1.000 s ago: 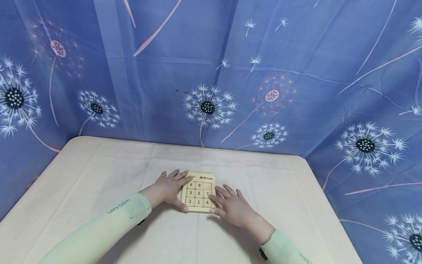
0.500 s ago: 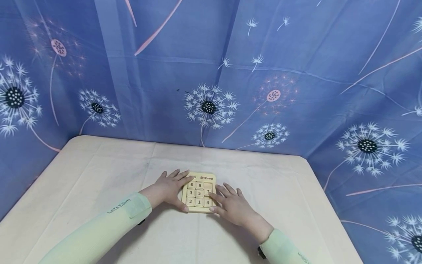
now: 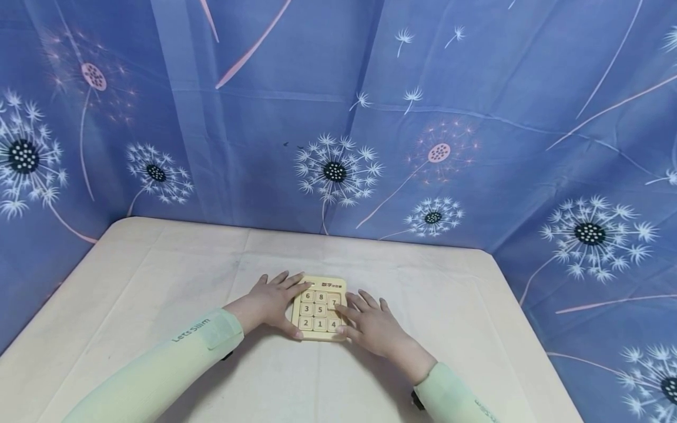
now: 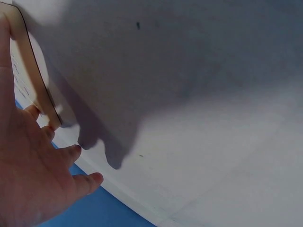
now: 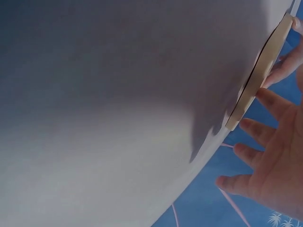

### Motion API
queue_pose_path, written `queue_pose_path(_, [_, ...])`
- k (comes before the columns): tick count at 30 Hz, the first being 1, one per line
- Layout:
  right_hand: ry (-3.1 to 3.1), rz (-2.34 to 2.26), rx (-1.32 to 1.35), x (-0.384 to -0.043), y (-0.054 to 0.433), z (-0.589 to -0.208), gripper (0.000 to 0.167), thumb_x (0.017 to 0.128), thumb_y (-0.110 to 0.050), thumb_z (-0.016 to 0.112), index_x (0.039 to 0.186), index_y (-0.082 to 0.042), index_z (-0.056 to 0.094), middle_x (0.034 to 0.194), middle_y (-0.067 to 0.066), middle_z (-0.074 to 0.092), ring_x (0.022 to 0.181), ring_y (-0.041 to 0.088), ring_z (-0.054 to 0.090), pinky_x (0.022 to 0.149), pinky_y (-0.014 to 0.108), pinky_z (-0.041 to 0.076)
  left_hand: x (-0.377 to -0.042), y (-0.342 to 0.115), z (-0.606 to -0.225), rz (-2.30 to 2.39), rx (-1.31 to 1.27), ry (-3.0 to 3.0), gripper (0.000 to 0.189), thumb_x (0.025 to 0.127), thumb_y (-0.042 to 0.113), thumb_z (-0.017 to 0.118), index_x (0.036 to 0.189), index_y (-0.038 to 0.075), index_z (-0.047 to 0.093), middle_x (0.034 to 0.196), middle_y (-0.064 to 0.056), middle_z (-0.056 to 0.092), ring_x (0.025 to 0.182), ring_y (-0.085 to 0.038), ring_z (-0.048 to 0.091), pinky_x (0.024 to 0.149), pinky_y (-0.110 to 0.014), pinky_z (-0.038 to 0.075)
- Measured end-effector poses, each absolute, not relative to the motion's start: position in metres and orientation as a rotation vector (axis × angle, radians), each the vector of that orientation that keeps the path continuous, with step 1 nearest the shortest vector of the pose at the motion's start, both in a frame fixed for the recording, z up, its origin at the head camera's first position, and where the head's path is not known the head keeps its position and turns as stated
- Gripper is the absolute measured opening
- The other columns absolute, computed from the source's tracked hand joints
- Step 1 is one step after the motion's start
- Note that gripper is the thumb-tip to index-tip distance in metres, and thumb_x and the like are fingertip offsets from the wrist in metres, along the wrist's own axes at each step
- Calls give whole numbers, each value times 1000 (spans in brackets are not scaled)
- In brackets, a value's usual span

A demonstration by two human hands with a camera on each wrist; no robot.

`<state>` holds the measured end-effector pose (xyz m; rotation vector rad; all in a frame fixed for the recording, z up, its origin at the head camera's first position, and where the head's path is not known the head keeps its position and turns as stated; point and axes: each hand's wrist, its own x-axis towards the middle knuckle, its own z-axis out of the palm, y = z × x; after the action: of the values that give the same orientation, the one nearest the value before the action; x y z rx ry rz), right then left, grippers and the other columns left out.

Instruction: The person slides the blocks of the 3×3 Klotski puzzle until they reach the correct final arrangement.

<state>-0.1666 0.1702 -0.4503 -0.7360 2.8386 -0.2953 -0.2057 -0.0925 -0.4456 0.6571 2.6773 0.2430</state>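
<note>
A pale yellow number slide puzzle [image 3: 333, 282] lies on the table in the head view. Its tiles read 6, 8, 7 / 3, 5 / 2, 1, 4 from the far row to the near one. The 7 tile [image 3: 334, 302] sits slightly lower than the 8, partway between the top and middle rows. My left hand [image 3: 272, 299] is spread along the puzzle's left side, thumb at the near corner and index finger over the far one. With its index fingertip, my right hand [image 3: 372, 328] touches the right column just below the 7; its thumb rests at the near right corner.
A cream cloth covers the table [image 3: 185, 258], which has rounded far corners. Blue curtains [image 3: 254, 147] printed with dandelions hang behind it and along both sides. Pale green sleeves [image 3: 164, 364] cover the forearms.
The 7 tile has slid away from me, from the middle row toward the top row, with the right index finger following it. The left hand has stayed in place.
</note>
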Motion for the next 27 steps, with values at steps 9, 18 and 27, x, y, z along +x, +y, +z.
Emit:
queue_pose_path(9, [2840,-302,-726,-170,169,-450,55,103,-49,52,149,-19,55,162,15,44,152,46,34,116,79,29,-206,-93,-446,231,657,2677,116,69,70,82,162,23,32,173,-4,22,159,-39,22,125,-70,22])
queue_pose_path(18, [2845,-286,-735,-174,169,-451,54,103,-49,52,148,-19,56,161,15,45,152,46,35,116,79,30,-207,-93,-448,243,655,2675,116,69,70,83,161,23,32,173,-5,22,159,-40,22,125,-71,21])
queue_pose_path(27, [2836,-303,-697,-177,168,-449,54,103,-51,51,148,-21,56,163,13,43,153,45,32,117,78,28,-207,-93,-446,249,653,2675,116,68,70,83,161,22,32,173,-5,22,159,-40,22,125,-71,21])
